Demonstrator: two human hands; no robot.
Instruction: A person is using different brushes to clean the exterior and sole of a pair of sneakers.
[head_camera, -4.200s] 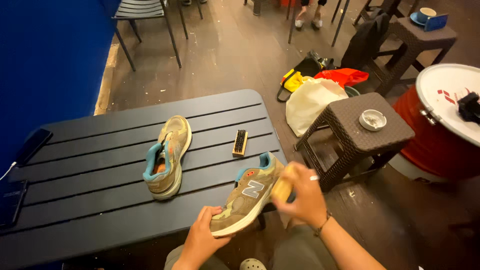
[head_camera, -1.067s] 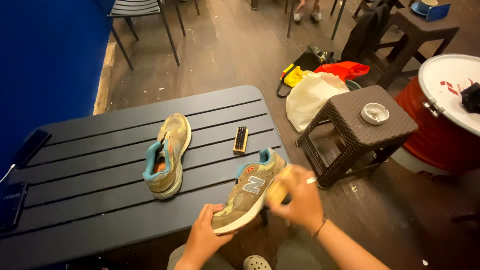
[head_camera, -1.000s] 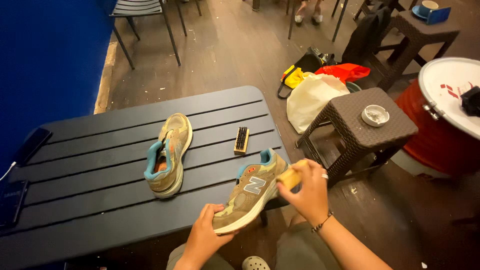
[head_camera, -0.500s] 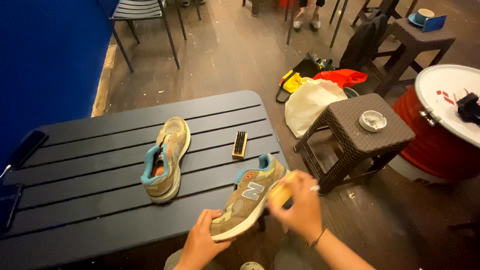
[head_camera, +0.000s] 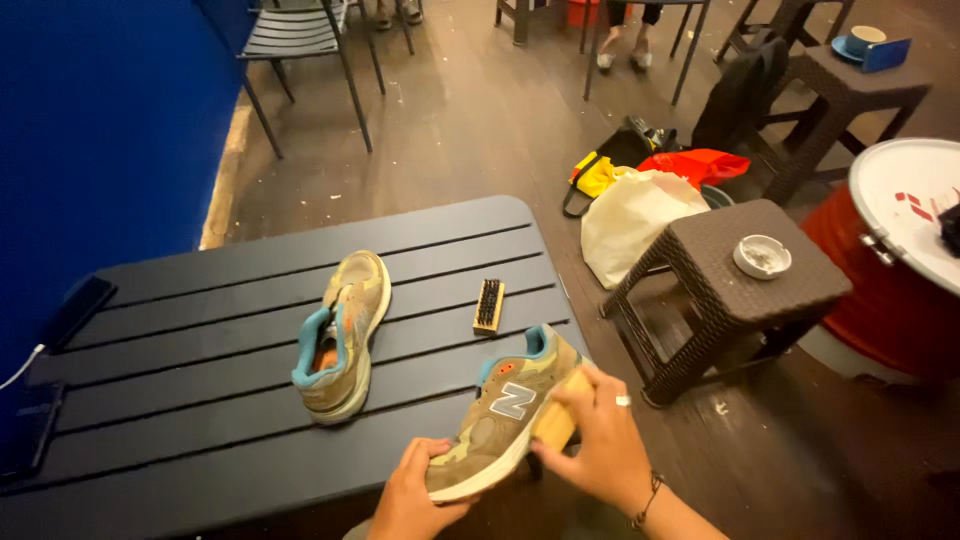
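My left hand (head_camera: 412, 491) grips the toe of an olive and tan sneaker (head_camera: 503, 417) with a teal collar, holding it tilted over the near edge of the dark slatted table (head_camera: 180, 400). My right hand (head_camera: 602, 448) presses a tan block-shaped brush (head_camera: 558, 417) against the sneaker's side. The matching second sneaker (head_camera: 340, 335) lies on the table's middle, opening up. A small wooden brush (head_camera: 488, 306) with dark bristles rests on the table beyond the held shoe.
A dark wicker stool (head_camera: 730, 290) with a white ashtray (head_camera: 761, 256) stands to the right. Bags (head_camera: 640, 200) lie on the wooden floor behind it. A red drum with a white lid (head_camera: 900, 240) is at far right. Two phones (head_camera: 70, 315) lie at the table's left edge.
My right hand has slid the tan brush back and forth along the sneaker's side. The left hand keeps its hold on the toe. The other sneaker and small brush stayed put.
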